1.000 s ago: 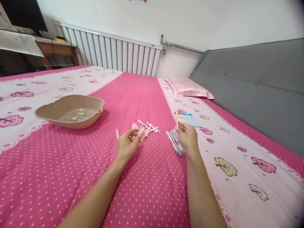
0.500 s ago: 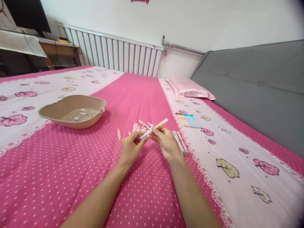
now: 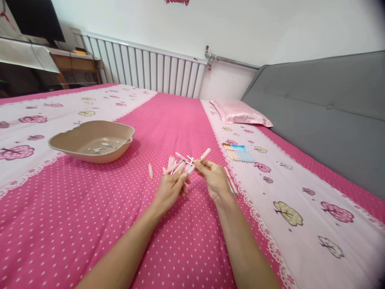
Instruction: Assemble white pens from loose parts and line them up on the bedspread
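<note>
My left hand [image 3: 171,188] is closed, thumb against fingers, with a short whitish pen part [image 3: 191,169] sticking out at the tips. Just to its right, my right hand [image 3: 213,178] pinches a pale pink pen part [image 3: 205,153] that points up and away. Whether the two parts still touch is hard to see. Behind my fingers lies a loose heap of pink and white pen parts [image 3: 172,162], partly hidden by the left hand. One pink piece [image 3: 150,171] lies apart on the left. Beside my right wrist rest a few pens [image 3: 231,181], partly covered by it.
A beige basin [image 3: 120,150] with small white bits inside stands at the left on the pink dotted bedspread [image 3: 180,116]. A row of orange and blue pens [image 3: 239,153] lies to the right. Farther back are a pink pillow [image 3: 240,112] and a grey headboard [image 3: 319,88].
My left hand has turned and drawn slightly down, and less of the whitish part shows. My right hand has shifted a little, covering more of the pens beside it.
</note>
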A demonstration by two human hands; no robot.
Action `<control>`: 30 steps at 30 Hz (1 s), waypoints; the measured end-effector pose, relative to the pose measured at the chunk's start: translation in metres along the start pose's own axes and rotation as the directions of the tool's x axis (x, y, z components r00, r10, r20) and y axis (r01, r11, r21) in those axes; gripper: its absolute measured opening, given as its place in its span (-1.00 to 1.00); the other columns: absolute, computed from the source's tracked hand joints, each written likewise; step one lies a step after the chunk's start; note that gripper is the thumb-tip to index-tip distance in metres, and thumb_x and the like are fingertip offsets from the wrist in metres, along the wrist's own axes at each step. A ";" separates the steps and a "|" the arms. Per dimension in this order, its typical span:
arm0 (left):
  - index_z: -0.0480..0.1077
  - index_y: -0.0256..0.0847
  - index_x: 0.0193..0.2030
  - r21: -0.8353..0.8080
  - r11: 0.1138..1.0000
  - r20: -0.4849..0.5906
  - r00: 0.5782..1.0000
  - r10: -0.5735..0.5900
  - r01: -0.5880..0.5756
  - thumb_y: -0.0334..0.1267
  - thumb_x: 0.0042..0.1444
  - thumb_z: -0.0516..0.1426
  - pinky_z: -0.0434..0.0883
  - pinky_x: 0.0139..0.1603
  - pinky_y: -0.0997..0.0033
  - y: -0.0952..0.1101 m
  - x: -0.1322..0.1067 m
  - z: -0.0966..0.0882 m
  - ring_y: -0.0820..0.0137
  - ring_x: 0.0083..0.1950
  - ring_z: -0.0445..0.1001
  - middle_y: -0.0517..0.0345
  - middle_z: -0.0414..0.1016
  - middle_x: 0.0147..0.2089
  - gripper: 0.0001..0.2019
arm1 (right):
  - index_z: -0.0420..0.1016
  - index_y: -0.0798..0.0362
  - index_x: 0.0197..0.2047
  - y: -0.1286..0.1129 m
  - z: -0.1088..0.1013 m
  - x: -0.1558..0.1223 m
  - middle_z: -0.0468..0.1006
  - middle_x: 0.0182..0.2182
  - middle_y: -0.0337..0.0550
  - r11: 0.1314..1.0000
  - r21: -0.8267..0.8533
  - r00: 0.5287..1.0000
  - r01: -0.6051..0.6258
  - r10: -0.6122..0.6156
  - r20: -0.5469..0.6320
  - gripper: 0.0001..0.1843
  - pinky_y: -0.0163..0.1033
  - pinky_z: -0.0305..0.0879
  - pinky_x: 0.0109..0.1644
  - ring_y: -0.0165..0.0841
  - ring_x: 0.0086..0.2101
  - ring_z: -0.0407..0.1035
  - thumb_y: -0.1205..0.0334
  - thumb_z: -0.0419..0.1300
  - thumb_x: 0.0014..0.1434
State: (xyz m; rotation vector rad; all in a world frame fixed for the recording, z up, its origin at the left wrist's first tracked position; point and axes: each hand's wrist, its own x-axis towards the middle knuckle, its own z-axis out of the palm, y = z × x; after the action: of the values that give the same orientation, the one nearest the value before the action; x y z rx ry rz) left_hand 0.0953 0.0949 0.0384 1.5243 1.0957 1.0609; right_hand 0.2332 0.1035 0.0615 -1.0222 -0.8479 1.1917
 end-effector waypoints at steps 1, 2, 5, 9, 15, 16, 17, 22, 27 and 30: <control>0.43 -0.27 -0.49 -0.101 0.993 0.066 0.996 -0.055 0.062 0.09 0.05 0.02 0.30 -0.55 0.43 0.000 0.000 0.000 0.44 -0.63 0.34 0.14 0.40 -0.66 -0.57 | 0.52 0.11 -0.49 -0.001 -0.001 0.000 0.53 -0.52 -0.25 1.000 0.012 1.000 -0.011 0.011 0.014 -0.73 -0.32 0.24 -0.26 -0.48 -0.46 0.36 0.15 0.40 -0.29; 0.41 -0.27 -0.49 -0.192 0.974 0.129 0.987 -0.099 0.123 0.12 0.04 0.02 0.30 -0.57 0.45 0.000 0.000 0.000 0.44 -0.65 0.34 0.12 0.41 -0.65 -0.56 | 0.53 0.11 -0.48 -0.001 -0.002 0.000 0.53 -0.51 -0.25 0.999 0.025 0.999 -0.024 0.023 0.029 -0.74 -0.33 0.24 -0.26 -0.48 -0.45 0.37 0.17 0.40 -0.27; 0.40 -0.30 -0.47 -0.339 0.904 0.235 0.954 -0.187 0.261 0.15 0.03 0.02 0.31 -0.58 0.48 -0.001 0.001 -0.001 0.47 -0.64 0.35 0.08 0.42 -0.63 -0.52 | 0.56 0.10 -0.41 -0.002 -0.003 0.000 0.56 -0.46 -0.24 0.997 0.051 0.995 -0.061 0.057 0.079 -0.76 -0.36 0.23 -0.26 -0.50 -0.42 0.38 0.21 0.38 -0.23; 0.43 -0.33 -0.27 -0.284 0.949 0.023 0.991 -0.135 0.136 0.14 0.05 0.01 0.33 -0.51 0.47 -0.001 0.003 -0.002 0.48 -0.57 0.37 0.04 0.47 -0.47 -0.50 | 0.57 0.08 -0.35 -0.001 -0.003 0.000 0.58 -0.43 -0.22 0.995 0.056 0.994 -0.080 0.076 0.073 -0.76 -0.37 0.22 -0.27 -0.47 -0.38 0.41 0.27 0.34 -0.19; 0.41 -0.26 -0.26 0.045 0.993 -0.255 0.960 0.116 -0.108 -0.09 -0.16 0.26 0.29 -0.44 0.48 -0.002 0.003 0.000 0.46 -0.43 0.36 0.12 0.46 -0.38 -0.65 | 0.55 0.07 -0.35 0.000 -0.002 0.002 0.59 -0.40 -0.20 0.994 0.071 0.997 -0.081 0.079 0.021 -0.78 -0.35 0.21 -0.30 -0.44 -0.37 0.42 0.30 0.32 -0.17; 0.41 -0.27 -0.30 0.057 0.993 -0.265 0.957 0.119 -0.107 -0.09 -0.13 0.24 0.26 -0.45 0.49 -0.002 0.003 0.000 0.48 -0.46 0.33 0.13 0.45 -0.40 -0.69 | 0.55 0.07 -0.34 0.001 -0.002 0.002 0.58 -0.41 -0.21 0.994 0.075 0.997 -0.077 0.075 0.026 -0.77 -0.36 0.20 -0.30 -0.44 -0.37 0.42 0.29 0.32 -0.18; 0.42 -0.27 -0.33 0.055 0.993 -0.263 0.958 0.114 -0.103 -0.08 -0.10 0.22 0.24 -0.47 0.51 -0.002 0.003 0.000 0.50 -0.48 0.31 0.15 0.44 -0.44 -0.71 | 0.55 0.07 -0.34 0.001 -0.002 0.002 0.58 -0.41 -0.21 0.994 0.079 0.997 -0.074 0.072 0.030 -0.77 -0.36 0.20 -0.31 -0.44 -0.37 0.42 0.29 0.32 -0.18; 0.41 -0.29 -0.48 -0.130 0.989 -0.112 0.990 -0.087 0.072 0.10 0.02 0.06 0.21 -0.53 0.50 -0.002 0.004 -0.002 0.51 -0.59 0.25 0.19 0.34 -0.60 -0.57 | 0.53 0.06 -0.34 0.001 -0.002 0.002 0.57 -0.38 -0.21 0.995 0.072 0.997 -0.069 0.067 0.027 -0.77 -0.37 0.21 -0.31 -0.43 -0.34 0.42 0.26 0.31 -0.17; 0.40 -0.32 -0.48 -0.142 0.985 -0.172 0.977 -0.126 0.102 0.14 0.05 0.01 0.25 -0.51 0.47 -0.005 0.005 -0.003 0.49 -0.57 0.28 0.11 0.38 -0.55 -0.51 | 0.52 0.06 -0.33 0.001 -0.002 0.002 0.57 -0.37 -0.21 0.994 0.086 0.997 -0.067 0.065 0.029 -0.75 -0.37 0.20 -0.31 -0.44 -0.34 0.42 0.25 0.31 -0.17; 0.40 -0.28 -0.21 -0.043 0.999 -0.208 0.978 0.022 -0.031 0.01 -0.05 0.18 0.27 -0.47 0.50 -0.006 0.005 -0.002 0.49 -0.48 0.33 0.12 0.44 -0.40 -0.61 | 0.52 0.06 -0.33 0.000 -0.003 0.001 0.57 -0.38 -0.23 0.992 0.103 0.997 -0.071 0.070 0.015 -0.76 -0.39 0.19 -0.32 -0.46 -0.35 0.42 0.26 0.31 -0.17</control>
State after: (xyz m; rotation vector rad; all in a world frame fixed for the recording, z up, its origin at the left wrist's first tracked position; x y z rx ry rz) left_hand 0.0935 0.1012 0.0332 1.4185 1.1875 1.2779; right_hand 0.2361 0.1041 0.0603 -0.9685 -0.7566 1.2891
